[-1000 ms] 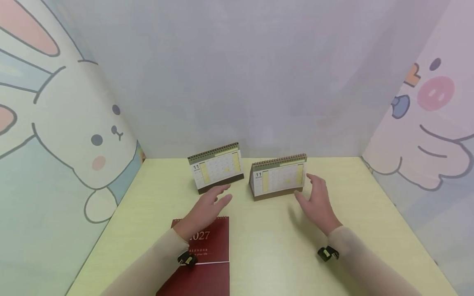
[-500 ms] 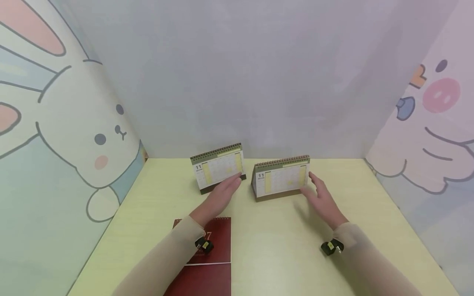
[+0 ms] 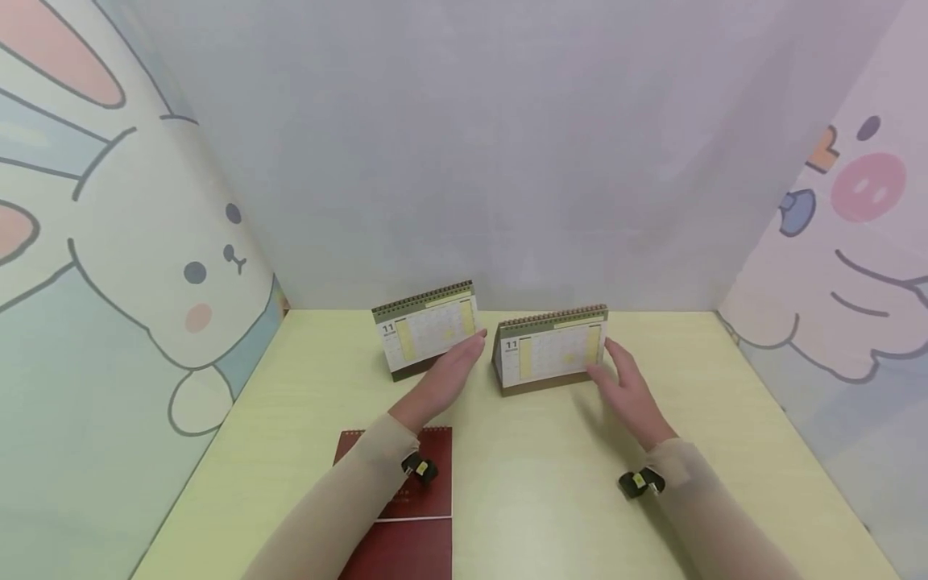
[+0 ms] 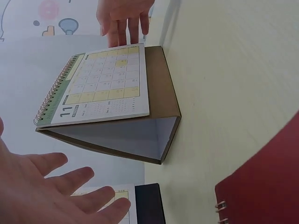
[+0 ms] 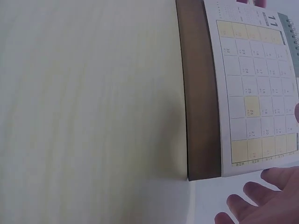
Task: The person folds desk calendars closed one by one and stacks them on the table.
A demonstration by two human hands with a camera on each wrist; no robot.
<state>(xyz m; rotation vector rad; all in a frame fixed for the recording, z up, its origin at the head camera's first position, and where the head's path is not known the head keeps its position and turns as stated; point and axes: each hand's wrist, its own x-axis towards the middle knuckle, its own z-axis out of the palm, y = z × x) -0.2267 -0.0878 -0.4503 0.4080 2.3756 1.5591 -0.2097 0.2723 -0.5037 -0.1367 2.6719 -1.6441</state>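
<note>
Just right of the head view's centre, the brown-based tent calendar (image 3: 553,354) is standing upright on the pale wooden table (image 3: 536,483), showing its page marked 11. The 2 hands are flanking it. The left hand (image 3: 444,377) is hovering near its left end, fingers extended and spread, holding nothing; in the left wrist view a gap is showing between them and the calendar. The right hand (image 3: 631,399) is hanging at the other end, fingers loosely straight and ungripping, with the thumb lying in front of the page in the head view; whether it is touching, I cannot tell.

Left of centre, the black-based tent calendar (image 3: 424,329) is standing at a slant, its lower right corner partly hidden by the left hand. At bottom centre-left, the red wire-bound calendar (image 3: 428,548) is lying under the left forearm.

The step in hand appears to be framing the brown-based calendar from both ends. The next move is probably calling for both palms closing evenly, without the left wrist knocking its black-based neighbour.
</note>
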